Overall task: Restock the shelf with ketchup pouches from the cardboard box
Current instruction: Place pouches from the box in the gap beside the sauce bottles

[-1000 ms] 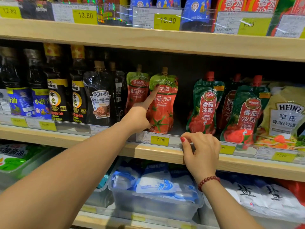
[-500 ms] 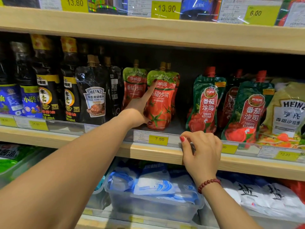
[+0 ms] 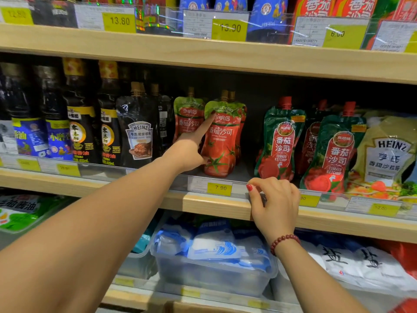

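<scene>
At the centre of the frame a red and green spouted ketchup pouch [image 3: 222,141] stands upright on the pale wooden middle shelf [image 3: 214,205], with a matching pouch [image 3: 187,118] just left of it. The left hand [image 3: 189,152] lays a straight index finger against its upper left, thumb at its lower edge; the other fingers are hidden. The right hand [image 3: 275,199], lower right of centre, curls thumb and fingers round the clear plastic price rail [image 3: 239,188].

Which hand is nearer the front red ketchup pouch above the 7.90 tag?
Left. The left hand is on the front red ketchup pouch, index finger along its left side. The right hand holds the price rail below and right of it, apart.
</scene>
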